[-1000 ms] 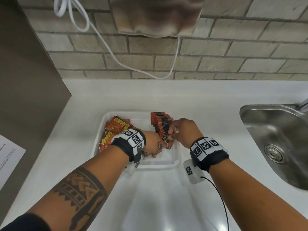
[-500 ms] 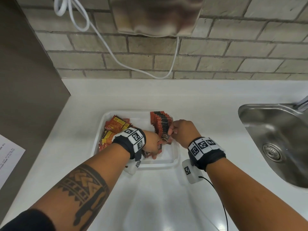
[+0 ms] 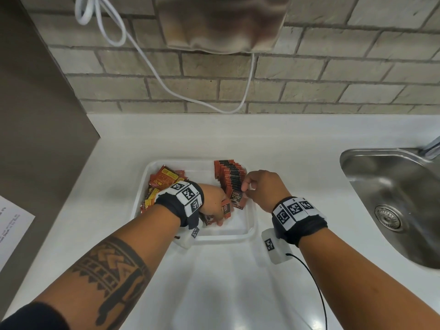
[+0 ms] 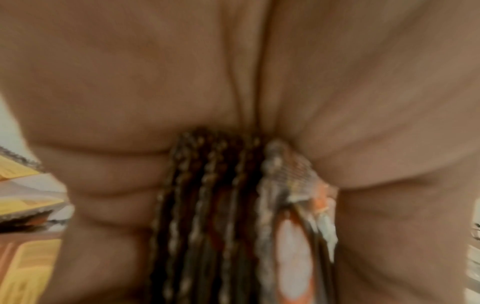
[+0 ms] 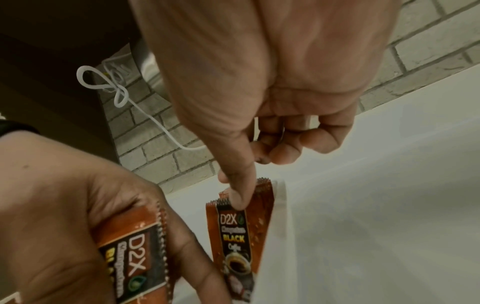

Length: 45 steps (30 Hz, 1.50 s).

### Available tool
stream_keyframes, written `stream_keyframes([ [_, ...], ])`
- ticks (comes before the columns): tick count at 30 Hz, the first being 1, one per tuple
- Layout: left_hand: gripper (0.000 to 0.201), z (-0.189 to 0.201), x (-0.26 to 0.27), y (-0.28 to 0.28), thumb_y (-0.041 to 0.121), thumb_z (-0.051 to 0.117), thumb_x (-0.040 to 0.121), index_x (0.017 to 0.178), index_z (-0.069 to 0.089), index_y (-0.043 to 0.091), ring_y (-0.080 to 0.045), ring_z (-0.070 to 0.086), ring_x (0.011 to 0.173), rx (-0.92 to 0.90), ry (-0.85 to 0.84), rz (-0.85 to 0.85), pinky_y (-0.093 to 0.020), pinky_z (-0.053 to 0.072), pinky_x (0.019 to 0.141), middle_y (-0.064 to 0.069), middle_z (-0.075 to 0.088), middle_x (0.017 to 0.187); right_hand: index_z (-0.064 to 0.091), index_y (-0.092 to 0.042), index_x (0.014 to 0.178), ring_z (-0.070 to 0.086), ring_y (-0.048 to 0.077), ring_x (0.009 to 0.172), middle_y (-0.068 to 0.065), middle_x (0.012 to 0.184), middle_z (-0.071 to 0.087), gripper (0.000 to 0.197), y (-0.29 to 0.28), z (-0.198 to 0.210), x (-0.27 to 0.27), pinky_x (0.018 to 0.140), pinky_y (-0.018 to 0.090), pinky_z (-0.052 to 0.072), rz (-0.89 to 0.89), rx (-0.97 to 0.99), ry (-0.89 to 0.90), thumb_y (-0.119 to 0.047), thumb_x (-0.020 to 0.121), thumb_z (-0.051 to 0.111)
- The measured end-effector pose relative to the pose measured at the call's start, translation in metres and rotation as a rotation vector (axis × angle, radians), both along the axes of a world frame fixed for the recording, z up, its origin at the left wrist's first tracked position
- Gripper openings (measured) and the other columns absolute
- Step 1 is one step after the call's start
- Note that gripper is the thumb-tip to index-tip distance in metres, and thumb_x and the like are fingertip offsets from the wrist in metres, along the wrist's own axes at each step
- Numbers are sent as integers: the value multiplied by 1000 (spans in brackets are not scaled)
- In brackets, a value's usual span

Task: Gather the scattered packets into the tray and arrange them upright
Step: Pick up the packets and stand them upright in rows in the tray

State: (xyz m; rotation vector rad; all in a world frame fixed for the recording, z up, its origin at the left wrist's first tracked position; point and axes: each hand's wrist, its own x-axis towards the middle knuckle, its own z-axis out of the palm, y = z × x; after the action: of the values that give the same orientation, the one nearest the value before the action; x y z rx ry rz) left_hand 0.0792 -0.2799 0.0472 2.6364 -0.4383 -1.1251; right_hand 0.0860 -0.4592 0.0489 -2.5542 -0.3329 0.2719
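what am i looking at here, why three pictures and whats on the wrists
No machine: a person's two bare hands, each wrist wearing a band with printed markers and a small camera. The wide picture comes from a head camera looking down; the two close ones look along each hand. On the white counter sits a tray beside a sink. Inside are loose packets and an upright row. The left hand holds a bundle of packets; the right hand pinches the front packet of the row.
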Motion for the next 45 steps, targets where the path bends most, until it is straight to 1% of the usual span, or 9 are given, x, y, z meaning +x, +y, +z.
stream_keyframes([
  [4,32,7,2,24,32,81,82,105,72,12,-14,63,60,-255,16,193,-25,54,53,-12,76,98,67,-21,84,57,2,62,-11,72,62,8,-2,9,-6,57,4,39,-18,168,9,-16,87,73],
  [11,21,7,-9,35,24,79,87,106,72,22,-19,65,85,-848,166,482,-30,54,64,-4,70,94,70,-17,93,70,19,75,3,81,72,12,7,21,-7,78,35,59,23,414,244,-10,85,76],
  [16,37,2,-14,42,3,75,86,116,62,21,-10,64,85,-980,260,511,-27,55,70,4,69,96,69,-16,90,67,13,68,3,78,71,12,3,31,2,79,36,56,12,439,185,-15,84,79],
  [21,38,-1,-14,40,10,79,85,119,62,6,-13,68,82,-882,134,466,-28,55,64,-2,70,95,72,-23,84,67,15,78,3,83,72,8,4,36,3,80,33,55,31,343,65,-24,83,80],
  [27,24,-1,-13,36,17,79,87,107,67,16,-11,68,72,-746,22,434,-27,55,60,-2,74,89,73,-24,81,60,6,70,-4,77,70,7,1,35,-1,73,22,51,33,321,45,-24,85,78],
  [30,23,3,-8,42,37,73,90,107,67,24,-14,68,79,-394,-80,271,-34,59,74,-3,75,94,73,-26,80,57,1,70,-12,76,65,7,-5,30,-2,63,5,40,-3,204,-23,-25,85,77],
  [33,32,8,-5,44,43,67,88,114,64,25,-23,66,95,-14,-127,118,-39,56,88,1,71,103,77,-24,87,55,8,82,-10,85,58,6,-9,20,-2,66,15,38,-14,26,-6,-29,84,77],
  [39,46,11,-11,9,13,61,90,132,59,31,-16,61,73,-42,170,111,-31,55,72,-3,71,94,78,-27,81,55,11,88,-3,99,56,2,-2,0,-4,69,21,38,-34,-66,14,-28,82,77],
  [45,72,3,-7,-19,17,59,96,156,25,39,-16,55,69,-28,213,53,-16,45,47,-4,65,91,76,-25,79,60,16,96,1,105,57,7,3,-5,-3,75,23,42,-23,-118,29,-21,83,73],
])
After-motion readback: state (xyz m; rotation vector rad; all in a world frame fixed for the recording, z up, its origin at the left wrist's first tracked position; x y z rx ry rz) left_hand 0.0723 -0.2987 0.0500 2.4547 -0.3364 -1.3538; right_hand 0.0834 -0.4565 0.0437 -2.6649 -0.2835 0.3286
